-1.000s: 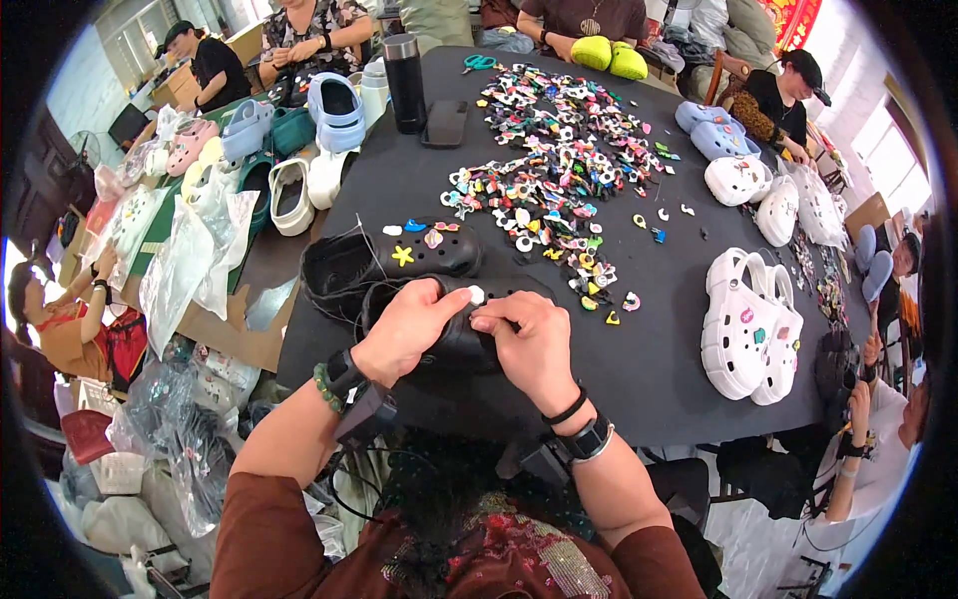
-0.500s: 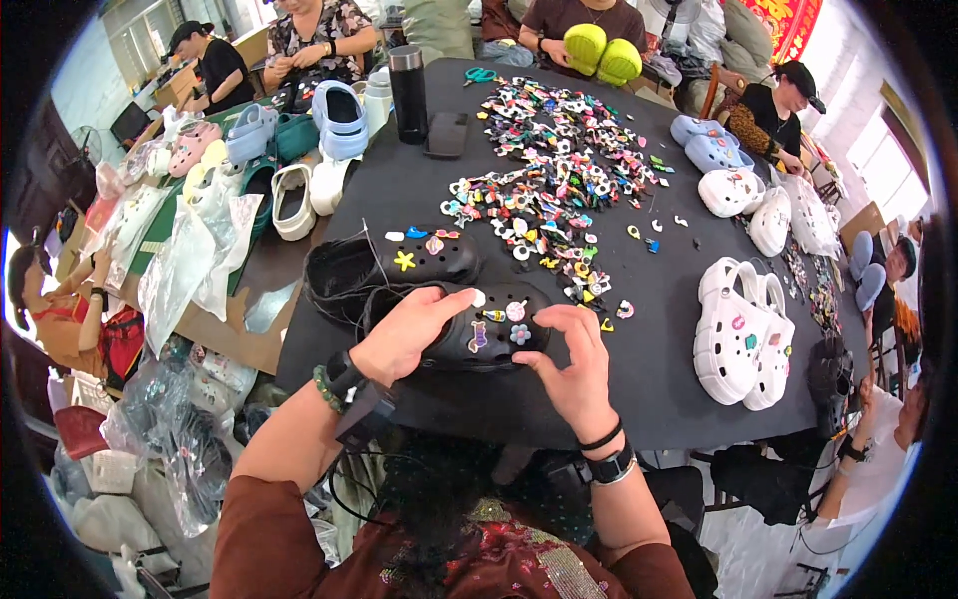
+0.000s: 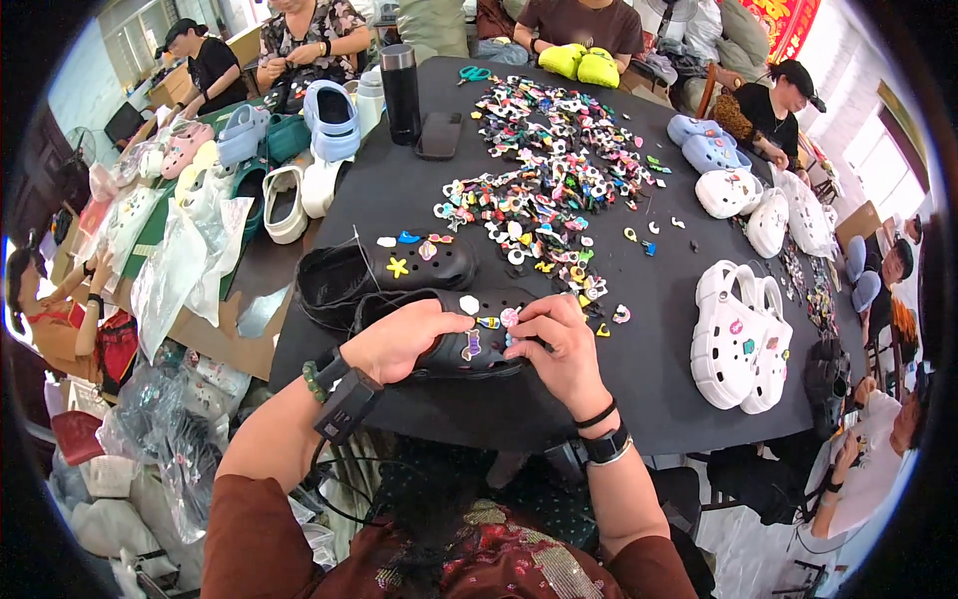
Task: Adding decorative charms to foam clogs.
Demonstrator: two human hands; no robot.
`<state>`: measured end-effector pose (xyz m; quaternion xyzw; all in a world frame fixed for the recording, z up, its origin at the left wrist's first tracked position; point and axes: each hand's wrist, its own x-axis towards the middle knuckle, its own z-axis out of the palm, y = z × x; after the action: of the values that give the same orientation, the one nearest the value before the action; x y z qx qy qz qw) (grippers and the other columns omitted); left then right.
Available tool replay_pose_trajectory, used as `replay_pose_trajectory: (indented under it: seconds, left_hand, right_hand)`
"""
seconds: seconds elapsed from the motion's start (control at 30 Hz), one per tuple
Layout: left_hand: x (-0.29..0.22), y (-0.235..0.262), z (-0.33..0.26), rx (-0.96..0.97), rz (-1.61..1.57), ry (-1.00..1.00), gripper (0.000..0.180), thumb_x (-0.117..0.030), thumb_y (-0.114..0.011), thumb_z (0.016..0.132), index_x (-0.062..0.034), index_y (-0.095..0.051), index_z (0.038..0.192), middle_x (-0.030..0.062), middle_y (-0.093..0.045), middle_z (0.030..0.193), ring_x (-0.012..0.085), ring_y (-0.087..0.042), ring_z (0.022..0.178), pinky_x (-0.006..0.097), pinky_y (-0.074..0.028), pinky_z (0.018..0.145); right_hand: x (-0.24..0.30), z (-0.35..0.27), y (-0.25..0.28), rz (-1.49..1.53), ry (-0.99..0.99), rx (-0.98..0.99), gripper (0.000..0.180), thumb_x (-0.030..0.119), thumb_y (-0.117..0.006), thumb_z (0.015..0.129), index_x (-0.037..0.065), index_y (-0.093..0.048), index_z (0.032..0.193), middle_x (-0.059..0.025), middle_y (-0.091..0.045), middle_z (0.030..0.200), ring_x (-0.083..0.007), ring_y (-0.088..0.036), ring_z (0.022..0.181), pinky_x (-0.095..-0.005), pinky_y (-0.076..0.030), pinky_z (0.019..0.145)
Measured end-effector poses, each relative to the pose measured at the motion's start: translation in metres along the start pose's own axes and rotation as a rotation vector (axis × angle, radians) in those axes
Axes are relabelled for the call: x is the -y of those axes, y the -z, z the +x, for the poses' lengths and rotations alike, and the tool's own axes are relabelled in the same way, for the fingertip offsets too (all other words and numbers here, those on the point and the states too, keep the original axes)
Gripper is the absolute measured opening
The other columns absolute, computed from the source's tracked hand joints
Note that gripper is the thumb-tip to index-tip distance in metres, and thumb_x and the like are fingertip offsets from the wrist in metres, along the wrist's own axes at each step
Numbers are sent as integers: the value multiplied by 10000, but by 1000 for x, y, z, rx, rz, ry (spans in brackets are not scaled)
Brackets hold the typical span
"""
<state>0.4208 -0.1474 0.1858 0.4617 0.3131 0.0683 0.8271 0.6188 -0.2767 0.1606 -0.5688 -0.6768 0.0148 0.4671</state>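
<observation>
Black clog [image 3: 469,344]: lies at the near edge of the table [image 3: 659,379], toe to the right, several charms already seated in its upper.
Left hand [image 3: 404,339]: closed around the heel side of the black clog, steadying it.
Right hand [image 3: 564,349]: fingertips pinched on a small pink charm [image 3: 510,317] at the toe holes.
Step advice: keep the clog braced flat; centre the charm stud over one hole and press straight down, not at a slant.
Second black clog [image 3: 389,268]: just behind, bearing a yellow star.
Charm pile [image 3: 544,180]: spread over the table centre.
White clogs [image 3: 738,334]: well to the right.
</observation>
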Motion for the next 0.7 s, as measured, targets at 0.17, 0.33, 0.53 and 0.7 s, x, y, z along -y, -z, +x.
replay_pose_trajectory:
  seconds: [0.17,0.33,0.53,0.7]
  left_hand:
    - [-2,0,-2,-44,26,-2,203,-142,-622,932,18,-666,1050,61,-709,977,123,-674,832,280,-538,763]
    - [10,2,8,-96,-32,-22,157,-133,-658,904,13,-659,963,48,-687,917,109,-649,778,275,-534,710]
    - [5,-3,7,-40,-43,-79,198,-144,-632,930,17,-667,1040,56,-713,960,113,-674,830,266,-538,746]
    - [-3,-11,-4,-229,70,-109,174,-196,-642,933,-31,-683,901,-1,-661,786,77,-591,662,247,-446,589]
  right_hand:
    - [4,-4,-12,-72,105,-84,253,73,-802,655,79,-675,873,-23,-637,958,-250,-612,963,-367,-465,788]
    - [4,-8,-26,-32,-42,-205,179,12,-760,709,60,-648,841,-51,-664,921,-262,-650,944,-373,-478,779]
    - [9,-5,-28,70,-254,-189,161,10,-754,754,64,-645,858,-73,-684,973,-272,-654,953,-369,-490,820]
    - [8,-12,-18,38,-90,-116,253,41,-777,743,51,-636,953,-92,-659,1083,-289,-619,1077,-392,-470,881]
